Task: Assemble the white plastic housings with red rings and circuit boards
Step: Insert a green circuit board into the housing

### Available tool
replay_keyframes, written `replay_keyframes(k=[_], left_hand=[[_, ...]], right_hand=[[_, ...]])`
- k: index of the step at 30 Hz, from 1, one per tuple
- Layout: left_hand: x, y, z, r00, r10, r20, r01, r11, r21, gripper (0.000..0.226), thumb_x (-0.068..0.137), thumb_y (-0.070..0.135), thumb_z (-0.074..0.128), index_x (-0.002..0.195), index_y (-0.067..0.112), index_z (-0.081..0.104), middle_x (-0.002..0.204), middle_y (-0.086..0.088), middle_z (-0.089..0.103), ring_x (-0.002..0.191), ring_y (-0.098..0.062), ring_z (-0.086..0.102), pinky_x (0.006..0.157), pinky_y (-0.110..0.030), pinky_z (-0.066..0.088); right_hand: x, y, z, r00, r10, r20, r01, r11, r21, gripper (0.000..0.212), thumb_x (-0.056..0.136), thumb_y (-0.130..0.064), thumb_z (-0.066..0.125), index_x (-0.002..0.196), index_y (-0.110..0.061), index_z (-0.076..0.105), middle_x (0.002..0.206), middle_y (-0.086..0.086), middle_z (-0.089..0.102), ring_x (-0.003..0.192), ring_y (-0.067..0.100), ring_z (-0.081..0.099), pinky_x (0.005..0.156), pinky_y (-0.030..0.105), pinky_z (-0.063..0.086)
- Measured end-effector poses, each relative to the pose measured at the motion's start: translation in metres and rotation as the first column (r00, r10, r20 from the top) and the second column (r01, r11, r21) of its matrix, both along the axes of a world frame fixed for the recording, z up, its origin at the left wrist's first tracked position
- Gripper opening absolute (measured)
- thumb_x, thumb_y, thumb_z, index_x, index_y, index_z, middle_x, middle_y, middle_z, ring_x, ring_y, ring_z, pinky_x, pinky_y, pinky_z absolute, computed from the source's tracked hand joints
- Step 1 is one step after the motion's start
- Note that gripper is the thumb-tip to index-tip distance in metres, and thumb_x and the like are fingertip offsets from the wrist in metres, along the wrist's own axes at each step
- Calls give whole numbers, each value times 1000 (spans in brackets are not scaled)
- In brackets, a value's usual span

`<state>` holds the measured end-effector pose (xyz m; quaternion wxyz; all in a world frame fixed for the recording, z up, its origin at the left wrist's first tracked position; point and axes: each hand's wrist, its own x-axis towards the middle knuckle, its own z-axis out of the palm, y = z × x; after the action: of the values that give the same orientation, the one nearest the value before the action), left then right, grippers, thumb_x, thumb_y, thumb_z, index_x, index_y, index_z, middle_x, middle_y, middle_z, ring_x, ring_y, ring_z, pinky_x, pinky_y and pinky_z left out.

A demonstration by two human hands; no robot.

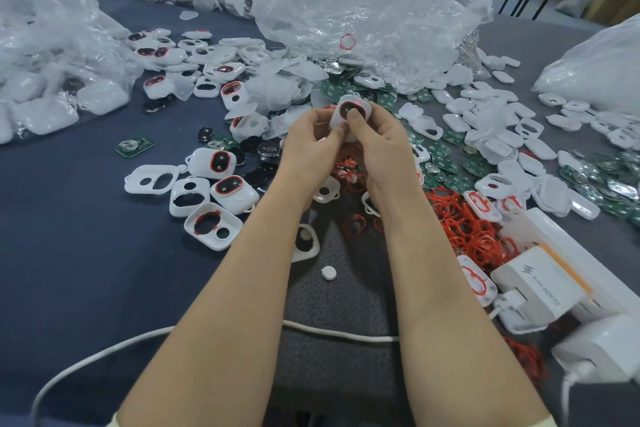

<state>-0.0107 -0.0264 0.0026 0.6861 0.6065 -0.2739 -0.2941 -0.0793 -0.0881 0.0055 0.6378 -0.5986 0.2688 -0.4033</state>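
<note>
Both hands hold one white plastic housing (347,111) above the table centre; a red ring and a dark insert show in its opening. My left hand (311,146) grips its left side. My right hand (377,146) grips its right side, with the thumb pressing on the dark insert. Loose red rings (464,218) lie piled to the right of my right forearm. Green circuit boards (446,163) are scattered right of the hands, and one (134,146) lies alone at left. Finished housings with red rings (221,163) and hollow white housings (152,180) lie at left.
Clear plastic bags (363,7) of parts stand at the back and left. More white covers (512,135) spread at right. A white power strip with chargers (543,284) sits at lower right; its white cable (332,331) crosses under my arms. A small white button (328,273) lies between my forearms.
</note>
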Motion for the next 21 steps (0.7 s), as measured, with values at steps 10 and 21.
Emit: replay_keyframes(k=[10, 21], left_hand=[[0, 1, 1, 984, 59, 171, -74, 993, 88, 12, 96, 15, 55, 108, 12, 55, 110, -12, 66, 102, -26, 65, 95, -44, 51], [-1, 0, 2, 988, 44, 146, -58, 994, 88, 18, 97, 14, 53, 114, 9, 56, 110, -12, 67, 102, -26, 66, 95, -45, 52]], right_hand=[[2, 3, 2, 995, 96, 10, -96, 986, 133, 19, 97, -3, 47, 111, 1, 59, 92, 14, 65, 82, 23, 62, 80, 35, 53], [0, 4, 4, 998, 69, -12, -67, 989, 131, 17, 93, 1, 50, 105, -4, 60, 97, 16, 64, 87, 26, 60, 87, 44, 50]])
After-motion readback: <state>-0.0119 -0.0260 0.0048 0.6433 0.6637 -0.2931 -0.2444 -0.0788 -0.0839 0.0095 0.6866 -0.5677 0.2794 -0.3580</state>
